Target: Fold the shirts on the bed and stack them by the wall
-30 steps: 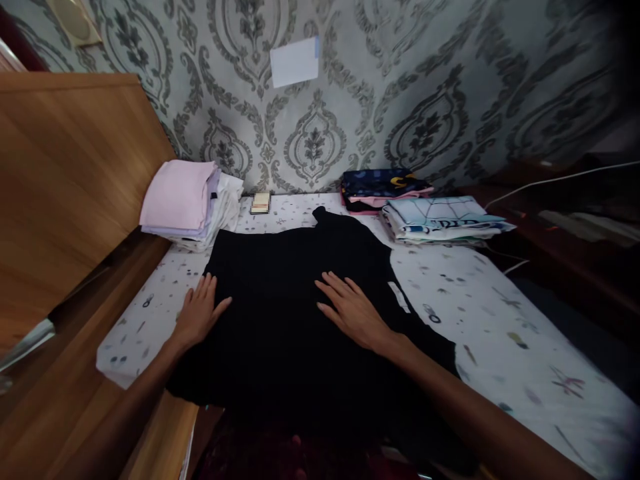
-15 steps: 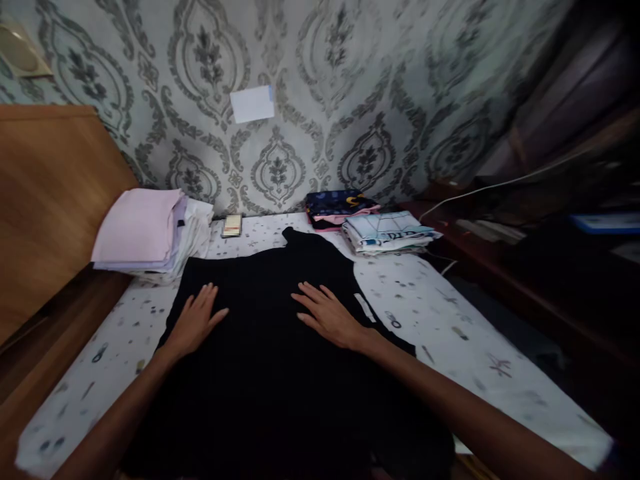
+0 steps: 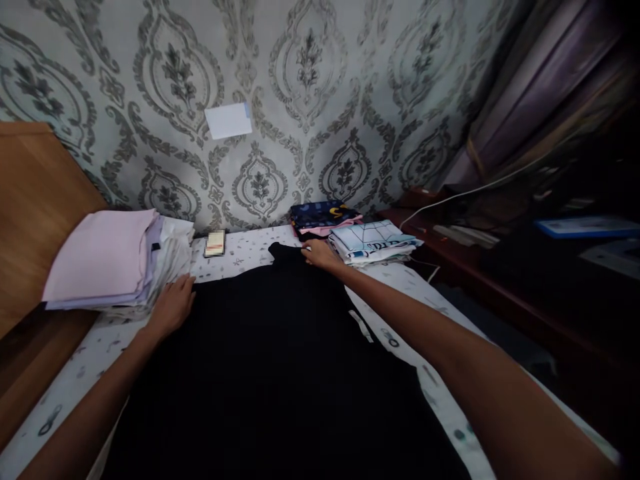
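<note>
A black top (image 3: 270, 360) lies spread flat across the white patterned cloth, with a narrow raised part at its far edge and a white tag (image 3: 361, 325) at its right side. My left hand (image 3: 174, 305) is at the top's far left corner, fingers closed over the edge, close beside the laundry stack. With thumb and fingers pinched, my right hand (image 3: 321, 256) holds the far edge of the top, right of the raised part. The fabric between its fingers is partly hidden.
On the left stands a stack of folded pink and white cloth (image 3: 103, 257) against a wooden panel (image 3: 40, 200). A small card-like box (image 3: 215, 243) lies near the wall. Folded dark-blue cloth (image 3: 325, 217) and folded white printed cloth (image 3: 373, 239) sit at back right, near a cable (image 3: 460, 193).
Both hands were lying flat on the top with fingers spread. My right hand has moved away to the far edge and pinched it; the left has shifted to the left corner. The view has tilted slightly.
</note>
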Available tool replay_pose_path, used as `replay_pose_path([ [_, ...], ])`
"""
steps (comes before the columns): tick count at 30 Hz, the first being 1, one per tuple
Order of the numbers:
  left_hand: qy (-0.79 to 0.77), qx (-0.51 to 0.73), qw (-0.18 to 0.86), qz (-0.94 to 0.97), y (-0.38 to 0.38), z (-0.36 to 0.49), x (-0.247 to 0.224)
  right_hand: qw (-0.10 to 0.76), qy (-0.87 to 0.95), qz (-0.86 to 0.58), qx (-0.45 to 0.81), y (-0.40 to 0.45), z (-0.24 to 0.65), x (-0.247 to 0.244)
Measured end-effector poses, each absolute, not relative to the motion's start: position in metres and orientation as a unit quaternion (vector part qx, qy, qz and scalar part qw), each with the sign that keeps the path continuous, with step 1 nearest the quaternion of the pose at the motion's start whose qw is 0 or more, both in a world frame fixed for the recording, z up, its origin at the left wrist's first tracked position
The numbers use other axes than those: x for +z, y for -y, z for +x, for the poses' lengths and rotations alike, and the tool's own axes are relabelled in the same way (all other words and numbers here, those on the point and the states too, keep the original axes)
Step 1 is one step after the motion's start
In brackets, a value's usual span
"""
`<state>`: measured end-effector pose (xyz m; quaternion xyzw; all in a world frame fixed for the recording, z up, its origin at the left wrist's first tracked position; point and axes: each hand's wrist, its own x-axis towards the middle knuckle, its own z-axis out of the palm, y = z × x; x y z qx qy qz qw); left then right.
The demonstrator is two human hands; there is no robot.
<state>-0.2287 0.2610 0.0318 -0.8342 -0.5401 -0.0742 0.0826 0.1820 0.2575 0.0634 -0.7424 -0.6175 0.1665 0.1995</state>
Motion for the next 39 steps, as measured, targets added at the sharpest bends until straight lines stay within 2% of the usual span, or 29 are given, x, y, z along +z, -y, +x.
replay_pose_path([
  [5,0.539,0.031,0.076,-0.838,-0.292,-0.224,0.046,0.185,0.579,-0.751,0.257,-0.316,0.175,0.054],
  [11,0.531,0.103,0.084,-0.837,-0.289,-0.220,0.059,0.226,0.549,-0.753,0.285,-0.336,0.176,0.042],
  [21,0.518,0.084,0.165,-0.835,-0.258,-0.216,0.080,0.454,0.477,-0.668,0.345,-0.295,0.202,0.064],
  [25,0.506,0.080,0.185,-0.839,-0.241,-0.218,0.087,0.508,0.473,-0.607,0.387,-0.253,0.207,0.068],
  [29,0.492,0.094,0.199,-0.842,-0.227,-0.222,0.089,0.556,0.478,-0.525,0.433,-0.204,0.217,0.050],
  [35,0.481,0.121,0.194,-0.846,-0.213,-0.228,0.080,0.491,0.555,-0.552,0.381,-0.142,0.225,0.010],
  [39,0.493,0.139,0.201,-0.835,-0.209,-0.228,0.078,0.465,0.607,-0.564,0.312,-0.124,0.216,0.004],
])
